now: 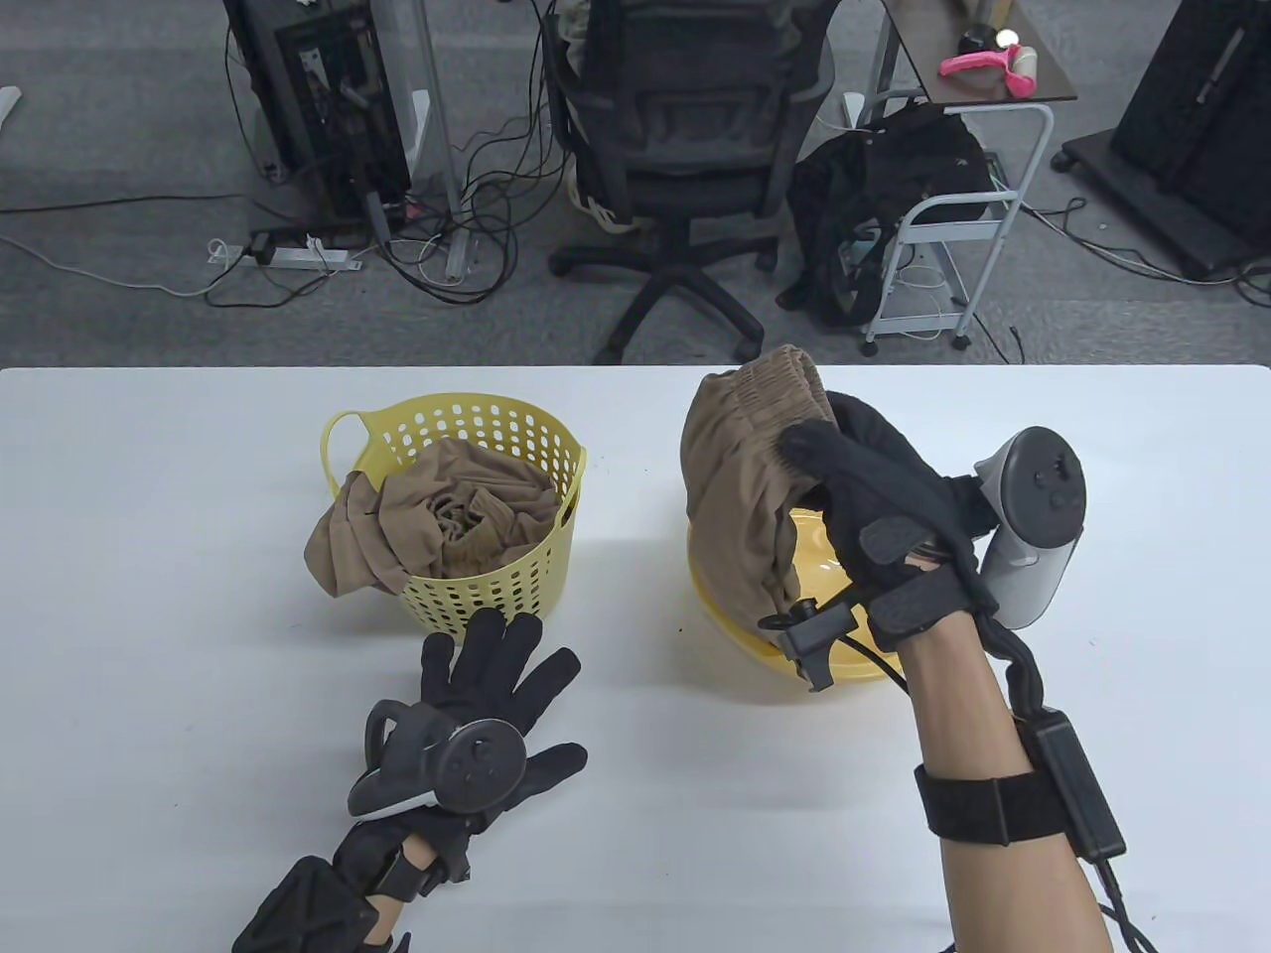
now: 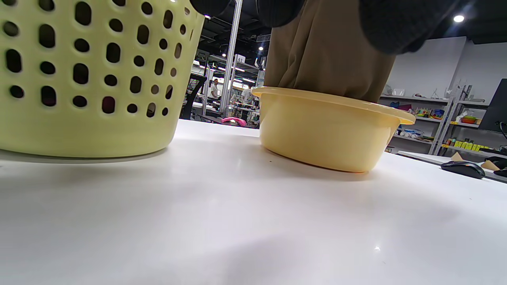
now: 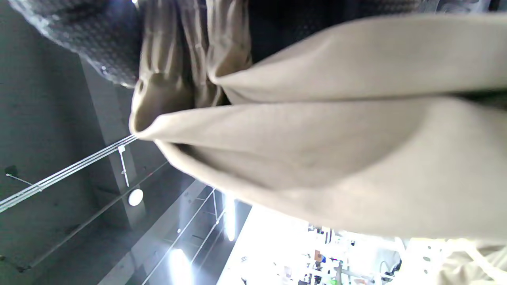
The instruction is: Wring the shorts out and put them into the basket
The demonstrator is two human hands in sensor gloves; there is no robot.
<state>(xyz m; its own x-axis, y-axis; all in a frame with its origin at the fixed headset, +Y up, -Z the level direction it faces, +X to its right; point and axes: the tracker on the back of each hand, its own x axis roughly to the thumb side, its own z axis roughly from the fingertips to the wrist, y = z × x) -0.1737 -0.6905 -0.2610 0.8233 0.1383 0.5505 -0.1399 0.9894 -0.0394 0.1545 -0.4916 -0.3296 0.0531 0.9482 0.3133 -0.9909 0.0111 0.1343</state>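
Holding the soft, limp tan fabric shorts (image 1: 740, 476) by their elastic waistband over the yellow plastic basin (image 1: 794, 665), your right hand (image 1: 874, 496) needs help: bring your flat, spread left hand (image 1: 477, 715) from seven o'clock to grip the hanging legs; wet cloth likely hangs heavy, so twist before moving to the perforated yellow basket (image 1: 467, 586) at nine o'clock.

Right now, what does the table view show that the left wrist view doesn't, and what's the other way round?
Only the table view shows the left hand flat on the table, fingers spread, the right hand gripping the shorts by the waistband, and a second tan garment lying in the basket.

Only the left wrist view shows a computer mouse and shelving beyond the table.

Both show the yellow perforated basket, the yellow basin, and the tan shorts hanging down into the basin.
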